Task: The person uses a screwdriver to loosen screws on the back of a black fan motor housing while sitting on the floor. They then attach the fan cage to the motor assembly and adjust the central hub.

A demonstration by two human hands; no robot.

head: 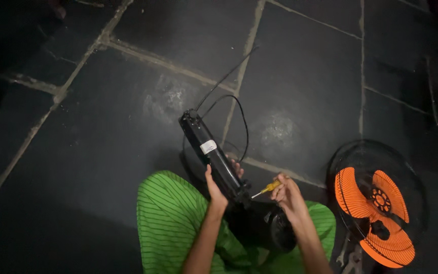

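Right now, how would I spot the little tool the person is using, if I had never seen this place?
Find the orange-bladed fan lying on the dark stone floor at the right. Just left of it, the person's right hand is raised beside a long black fan stem gripped by the left hand. The screwdriver is the small yellow-handled tool in that right hand, its thin metal tip towards the stem.

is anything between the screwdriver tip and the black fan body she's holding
Nothing visible does. The right hand points the yellow screwdriver at the black fan body, which the left hand grips; the tip sits right at the housing, though it is too dark to tell whether they touch.
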